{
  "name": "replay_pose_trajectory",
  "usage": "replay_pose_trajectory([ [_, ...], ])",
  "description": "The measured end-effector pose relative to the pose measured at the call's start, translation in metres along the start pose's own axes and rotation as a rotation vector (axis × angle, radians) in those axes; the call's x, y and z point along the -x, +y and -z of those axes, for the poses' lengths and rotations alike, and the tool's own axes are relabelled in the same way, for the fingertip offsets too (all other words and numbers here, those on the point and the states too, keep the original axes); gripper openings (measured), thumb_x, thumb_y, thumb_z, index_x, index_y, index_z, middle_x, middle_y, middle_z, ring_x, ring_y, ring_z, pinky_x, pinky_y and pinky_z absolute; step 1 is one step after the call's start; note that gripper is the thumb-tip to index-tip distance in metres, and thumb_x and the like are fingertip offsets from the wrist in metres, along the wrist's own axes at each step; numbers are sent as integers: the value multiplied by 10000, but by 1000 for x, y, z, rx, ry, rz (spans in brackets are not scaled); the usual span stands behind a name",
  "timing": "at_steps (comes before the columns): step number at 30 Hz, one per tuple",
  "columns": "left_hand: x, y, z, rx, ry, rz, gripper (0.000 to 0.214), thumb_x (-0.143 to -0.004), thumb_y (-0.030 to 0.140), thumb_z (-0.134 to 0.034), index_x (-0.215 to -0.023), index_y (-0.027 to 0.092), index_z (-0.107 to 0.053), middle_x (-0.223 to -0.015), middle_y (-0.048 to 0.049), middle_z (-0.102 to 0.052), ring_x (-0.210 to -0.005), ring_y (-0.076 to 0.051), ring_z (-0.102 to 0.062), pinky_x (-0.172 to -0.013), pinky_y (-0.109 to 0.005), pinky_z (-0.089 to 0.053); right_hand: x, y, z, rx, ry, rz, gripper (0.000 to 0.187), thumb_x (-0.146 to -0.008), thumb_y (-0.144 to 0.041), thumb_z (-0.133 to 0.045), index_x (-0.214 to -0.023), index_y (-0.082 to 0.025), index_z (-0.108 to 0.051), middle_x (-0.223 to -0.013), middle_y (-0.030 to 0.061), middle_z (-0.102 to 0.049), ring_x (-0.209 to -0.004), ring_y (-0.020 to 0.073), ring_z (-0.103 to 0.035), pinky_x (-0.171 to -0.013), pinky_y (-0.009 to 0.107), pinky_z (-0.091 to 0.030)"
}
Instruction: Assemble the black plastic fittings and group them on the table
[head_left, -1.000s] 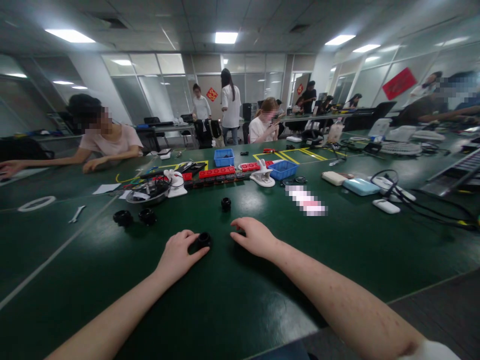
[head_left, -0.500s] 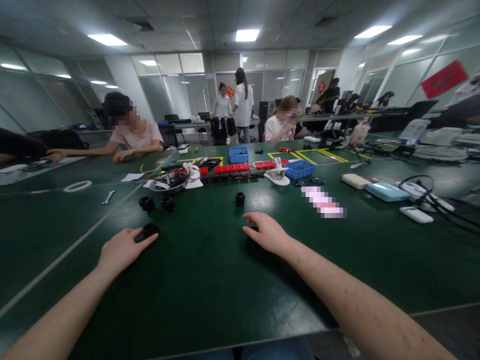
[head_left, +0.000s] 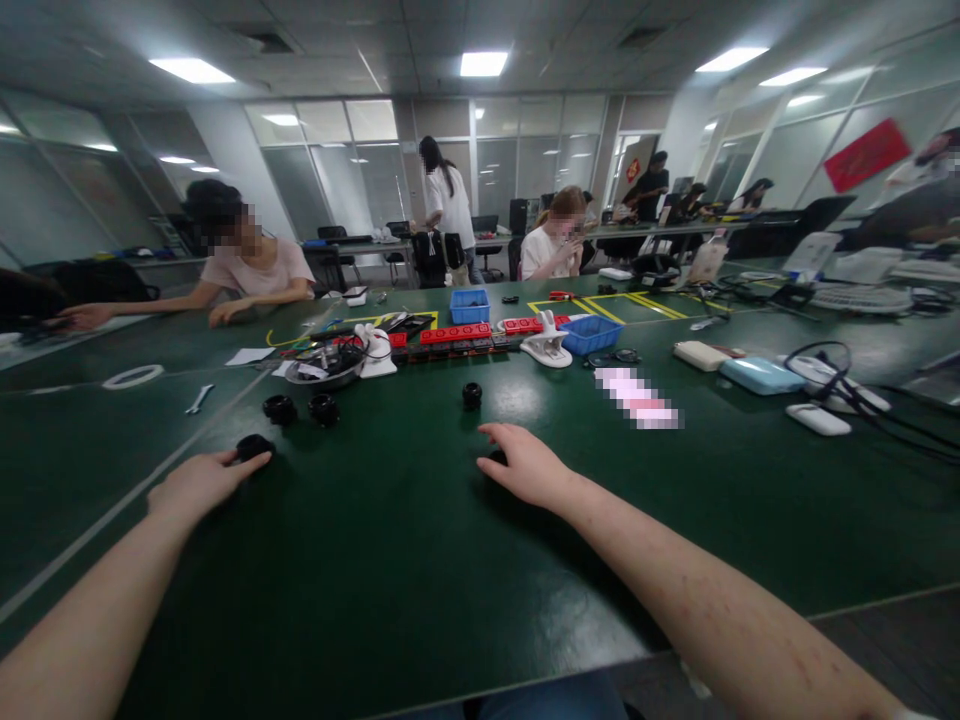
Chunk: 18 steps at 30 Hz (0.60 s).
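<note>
My left hand [head_left: 191, 487] is closed at the left of the green table, thumb and fingers around a short black cylindrical part [head_left: 255, 446]. Just behind it stand two similar black round parts [head_left: 280, 409] side by side. My right hand [head_left: 525, 465] rests right of the middle with curled fingers. A dark patch shows between its thumb and forefinger, and what it is cannot be made out. Another black round part [head_left: 472, 396] stands a little beyond the right fingertips, apart from them.
Behind are a metal bowl [head_left: 324, 376] of small parts, red strips [head_left: 455, 334], white clamps [head_left: 547, 345] and blue bins [head_left: 592, 335]. A wrench [head_left: 199, 400] and white ring [head_left: 133, 377] lie left; a light-blue case [head_left: 761, 376] and cables lie right. Other people sit across the table.
My left hand has moved left with the black part. My right hand keeps nearly the same place. The whole view has shifted slightly, and a standing person in the background has turned and bent.
</note>
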<state>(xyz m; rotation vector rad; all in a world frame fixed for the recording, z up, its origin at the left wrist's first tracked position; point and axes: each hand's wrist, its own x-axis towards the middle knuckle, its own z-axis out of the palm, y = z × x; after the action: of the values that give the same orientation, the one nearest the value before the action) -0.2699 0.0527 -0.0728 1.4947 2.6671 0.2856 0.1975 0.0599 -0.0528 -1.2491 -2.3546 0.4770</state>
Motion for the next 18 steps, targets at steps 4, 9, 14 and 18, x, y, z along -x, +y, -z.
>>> replay_pose_trajectory([
  [4, -2, 7, 1, -74, -73, 132, 848, -588, 817, -372, -1111, 191, -605, -1059, -193, -616, -948, -418, -569, -654, -480, -471, 1, -1, 1, 6, -29, 2, 462, -791, -336, -543, -1201, -130, -492, -1147, 130, -559, -1064, 237, -514, -904, 367, -403],
  [9, 2, 14, -1, -113, -73, 199, 895, -613, 825, -317, -1202, 188, -539, -1183, -212, -543, -1043, -435, -508, -738, -513, -433, 2, -2, 2, 22, -65, -1, 472, -796, -343, -537, -1214, -129, -484, -1166, 134, -549, -1100, 240, -492, -918, 364, -391],
  [14, -2, 11, -4, -87, -50, 196, 901, -597, 836, -319, -1175, 187, -557, -1174, -218, -541, -1052, -449, -493, -732, -519, -431, 2, -2, 3, 46, -109, -28, 518, -785, -342, -553, -1240, -113, -460, -1176, 149, -538, -1102, 249, -491, -914, 360, -391],
  [18, -3, 6, -11, -19, 23, 120, 931, -586, 832, -353, -1143, 117, -563, -1196, -260, -499, -1076, -499, -439, -743, -583, -393, 3, -1, 3, 61, -141, -36, 539, -781, -358, -561, -1252, -119, -452, -1182, 151, -535, -1106, 259, -487, -908, 363, -392],
])
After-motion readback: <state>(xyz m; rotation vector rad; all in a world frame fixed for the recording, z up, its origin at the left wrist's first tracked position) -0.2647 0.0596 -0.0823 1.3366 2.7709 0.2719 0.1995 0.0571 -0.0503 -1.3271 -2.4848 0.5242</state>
